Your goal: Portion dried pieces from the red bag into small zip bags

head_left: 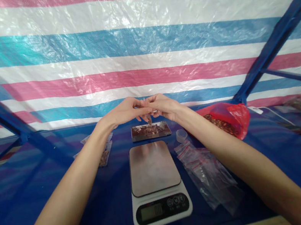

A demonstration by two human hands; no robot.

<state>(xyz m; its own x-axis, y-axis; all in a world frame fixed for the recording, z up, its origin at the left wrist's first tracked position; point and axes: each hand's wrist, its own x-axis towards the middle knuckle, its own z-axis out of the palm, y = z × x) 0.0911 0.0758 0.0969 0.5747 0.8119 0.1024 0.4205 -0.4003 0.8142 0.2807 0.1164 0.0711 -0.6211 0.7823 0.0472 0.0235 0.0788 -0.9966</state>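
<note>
My left hand (128, 110) and my right hand (164, 105) meet in front of me, above a phone. Their fingers are bent and pressed together, overlapping at the tips. Whether something small is between them, I cannot make out. Beneath them the phone (150, 131) lies with a picture on its screen. Nearer to me stands a white kitchen scale (158, 188) with a bare metal plate, its display reading about 0.0. A small clear plastic cup (181, 135) is right of the phone. Clear zip bags (208, 174) with red seals lie partly under my right forearm.
Behind my right forearm, a red plastic bag (239, 120) holds brown dried pieces (221, 125). Small filled clear bags (105, 155) lie by my left forearm. Blue metal posts (267, 45) flank the blue table, with striped sheeting (128, 50) behind. A white cable (279, 117) runs at right.
</note>
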